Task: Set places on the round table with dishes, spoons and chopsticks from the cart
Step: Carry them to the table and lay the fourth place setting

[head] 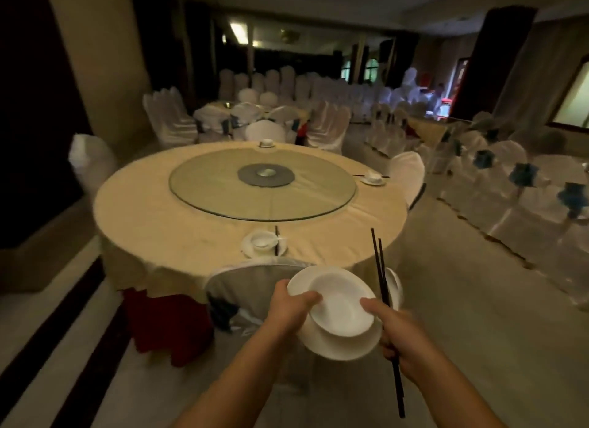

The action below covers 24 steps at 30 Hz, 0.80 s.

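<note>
I carry a stack of white plates [338, 309] in front of me, short of the round table [178, 230]. My left hand [291, 306] grips the stack's left rim, thumb on top. My right hand [400, 338] holds the right side with its thumb on the top plate and also grips a pair of black chopsticks [382, 281] that point up. A white bowl or spoon [393, 284] peeks out behind the chopsticks. Three places are set on the table: a near setting [263, 243] with plate, bowl, spoon and chopsticks, a right setting [373, 177], and a far setting [267, 143].
A glass turntable [223, 192] covers the table's middle. A covered chair [248, 287] stands between me and the near setting; other white chairs sit at the left [90, 163], far side [265, 131] and right [409, 176]. Rows of covered chairs [510, 185] line the right.
</note>
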Motion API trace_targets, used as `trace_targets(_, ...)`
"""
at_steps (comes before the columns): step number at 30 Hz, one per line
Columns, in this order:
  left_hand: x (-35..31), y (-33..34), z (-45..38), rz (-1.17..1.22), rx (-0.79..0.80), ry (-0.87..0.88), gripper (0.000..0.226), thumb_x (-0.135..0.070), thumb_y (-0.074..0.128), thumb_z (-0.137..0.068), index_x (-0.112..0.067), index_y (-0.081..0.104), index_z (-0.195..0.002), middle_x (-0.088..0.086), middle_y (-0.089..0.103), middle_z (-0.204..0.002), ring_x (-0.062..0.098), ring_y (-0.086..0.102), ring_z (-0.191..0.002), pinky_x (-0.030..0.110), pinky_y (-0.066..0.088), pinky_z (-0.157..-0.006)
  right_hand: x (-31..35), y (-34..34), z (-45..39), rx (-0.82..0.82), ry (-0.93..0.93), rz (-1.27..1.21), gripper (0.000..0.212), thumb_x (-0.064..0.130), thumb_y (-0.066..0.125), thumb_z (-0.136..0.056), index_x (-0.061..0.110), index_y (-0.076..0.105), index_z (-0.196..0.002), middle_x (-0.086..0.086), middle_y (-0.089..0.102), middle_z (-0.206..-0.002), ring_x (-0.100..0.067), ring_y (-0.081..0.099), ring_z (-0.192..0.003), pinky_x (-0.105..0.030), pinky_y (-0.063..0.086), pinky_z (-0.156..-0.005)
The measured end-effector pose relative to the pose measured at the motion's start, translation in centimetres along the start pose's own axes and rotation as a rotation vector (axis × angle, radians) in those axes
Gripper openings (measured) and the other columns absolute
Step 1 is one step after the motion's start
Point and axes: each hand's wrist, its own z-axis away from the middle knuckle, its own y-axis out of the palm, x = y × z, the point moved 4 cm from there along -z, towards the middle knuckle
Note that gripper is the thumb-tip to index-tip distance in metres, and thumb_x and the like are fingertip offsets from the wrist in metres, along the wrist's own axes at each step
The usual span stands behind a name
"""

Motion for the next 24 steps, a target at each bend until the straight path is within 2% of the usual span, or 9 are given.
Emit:
trace_targets(3,-0.8,-6.5,-0.1,0.066,-0.137,-0.001,0.049,-0.017,0.072,-0.081,-0.019,0.047,-0.124,0.006,0.058,-0.113,0.026,0.059,-0.099,0.036,0.05,-0.067,1.1,6.9,-1.1,0.135,-0.006,0.09,0.043,0.043,0.074,-0.079,0.006,0.07,-0.099,0.002,0.059,-0.047,-0.015,0.051,-0.04,-0.028,0.04,-0.045)
trace_targets(5,-1.1,-9.9,0.2,0.086,-0.227,0.024,0.046,-0.012,0.072,-0.08,-0.018,0.051,-0.121,0.004,0.061,-0.105,0.026,0.061,-0.096,0.035,0.051,-0.066,1.5,10.4,-1.5,0.192,0.008,0.129,0.047,0.047,0.075,-0.075,0.008,0.069,-0.101,-0.007,0.066,-0.063,-0.022,0.058,-0.053,-0.032,0.044,-0.053)
trace_targets(7,-1.2,-12.5,0.7,0.113,-0.303,0.028,0.047,-0.011,0.072,-0.08,-0.018,0.051,-0.121,0.002,0.061,-0.103,0.026,0.061,-0.095,0.036,0.053,-0.069,1.8,13.2,-1.9,0.252,-0.001,0.156,0.049,0.048,0.076,-0.074,0.009,0.069,-0.104,-0.01,0.071,-0.075,-0.023,0.063,-0.059,-0.033,0.046,-0.052)
trace_targets(11,-0.9,-16.1,1.3,0.133,-0.415,0.003,0.048,-0.015,0.072,-0.079,-0.017,0.049,-0.122,0.004,0.06,-0.106,0.027,0.061,-0.096,0.044,0.055,-0.081,2.4,17.5,-2.4,0.358,-0.054,0.224,0.046,0.045,0.074,-0.076,0.006,0.071,-0.099,-0.011,0.073,-0.072,-0.023,0.064,-0.056,-0.031,0.045,-0.05)
trace_targets(12,-0.9,-16.8,1.4,0.14,-0.445,0.003,0.047,-0.015,0.072,-0.08,-0.017,0.05,-0.121,0.003,0.06,-0.105,0.025,0.06,-0.094,0.043,0.054,-0.079,2.5,18.3,-2.5,0.388,-0.054,0.244,0.046,0.045,0.074,-0.077,0.005,0.07,-0.1,-0.012,0.073,-0.074,-0.024,0.065,-0.057,-0.034,0.048,-0.05)
trace_targets(14,-0.6,-17.9,1.9,0.168,-0.494,0.003,0.046,-0.016,0.071,-0.08,-0.021,0.049,-0.12,0.001,0.058,-0.102,0.022,0.058,-0.091,0.038,0.052,-0.071,2.5,19.9,-2.8,0.445,-0.048,0.256,0.045,0.044,0.073,-0.079,0.006,0.068,-0.103,-0.014,0.074,-0.083,-0.029,0.07,-0.07,-0.045,0.055,-0.061)
trace_targets(15,-0.4,-18.5,2.1,0.184,-0.515,0.002,0.046,-0.016,0.071,-0.08,-0.022,0.049,-0.12,0.0,0.058,-0.102,0.021,0.057,-0.091,0.037,0.051,-0.069,2.5,20.7,-2.9,0.467,-0.04,0.262,0.045,0.044,0.073,-0.079,0.007,0.068,-0.104,-0.013,0.074,-0.084,-0.03,0.07,-0.072,-0.046,0.055,-0.063)
trace_targets(19,1.3,-21.2,3.2,0.258,-0.62,-0.011,0.047,-0.016,0.072,-0.079,-0.025,0.049,-0.119,0.0,0.058,-0.105,0.019,0.057,-0.093,0.032,0.048,-0.061,1.3,24.5,-3.7,0.566,0.013,0.329,0.048,0.043,0.071,-0.081,0.001,0.068,-0.103,0.0,0.058,-0.049,-0.015,0.048,-0.042,-0.026,0.036,-0.044)
trace_targets(24,5.1,-27.0,5.6,0.329,-0.784,-0.096,0.047,-0.018,0.071,-0.078,-0.025,0.049,-0.119,0.0,0.059,-0.103,0.018,0.058,-0.09,0.028,0.046,-0.057,-2.2,31.5,-2.1,0.682,0.119,0.429,0.044,0.039,0.071,-0.084,0.001,0.067,-0.106,0.001,0.051,-0.044,-0.014,0.039,-0.036,-0.023,0.028,-0.039)
